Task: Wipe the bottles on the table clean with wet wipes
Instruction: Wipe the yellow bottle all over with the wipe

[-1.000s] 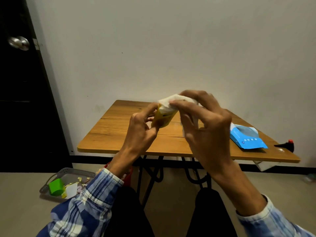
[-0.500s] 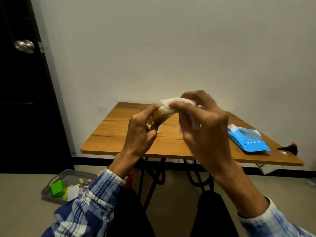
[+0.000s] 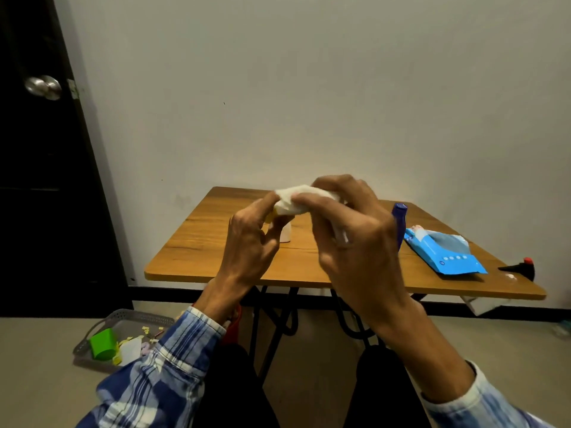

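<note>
Both hands were up off the table point(image 3: 197, 242) for this one, held out in front of me, so the whole job was happening in the air. Left hand point(image 3: 247, 242) was pinched shut on the low end of the yellow bottle point(image 3: 271, 216), and only a sliver of yellow showed there, poking out beside my thumb. Right hand point(image 3: 355, 242) was clamped over the wet wipe point(image 3: 296, 200), which was wrapped around the rest of the bottle, so most of it was hidden. Long axis ran roughly across me, bottom end toward the left grip, covered end up and to the right under my right fingers point(image 3: 312, 199). So I reckon the next stroke had to be a slide or twist along that line, right hand doing the rubbing while the left just anchored. Couldn't tell how much was already clean. Past my right knuckles a blue-capped bottle point(image 3: 400, 223) stood waiting, the blue wipes pack point(image 3: 445, 253) just beyond it, and something small and white point(image 3: 285, 234) sat on the table behind my left fingers.
</note>
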Demonstrator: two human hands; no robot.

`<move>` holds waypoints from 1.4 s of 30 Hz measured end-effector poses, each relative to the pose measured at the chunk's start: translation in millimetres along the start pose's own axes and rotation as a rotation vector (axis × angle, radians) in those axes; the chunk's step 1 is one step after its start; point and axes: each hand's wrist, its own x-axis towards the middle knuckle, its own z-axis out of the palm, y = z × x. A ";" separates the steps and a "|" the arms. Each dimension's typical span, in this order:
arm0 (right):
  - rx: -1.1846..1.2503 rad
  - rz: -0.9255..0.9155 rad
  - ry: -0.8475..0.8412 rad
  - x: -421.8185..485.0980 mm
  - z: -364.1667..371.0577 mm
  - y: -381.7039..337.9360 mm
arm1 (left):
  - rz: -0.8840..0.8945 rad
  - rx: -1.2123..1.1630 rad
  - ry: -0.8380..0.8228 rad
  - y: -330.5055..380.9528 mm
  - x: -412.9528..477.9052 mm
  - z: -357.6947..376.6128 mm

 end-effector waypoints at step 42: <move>-0.056 -0.087 -0.016 34.7 19.5 26.4 | -0.428 -0.784 -0.196 26.8 15.1 -5.0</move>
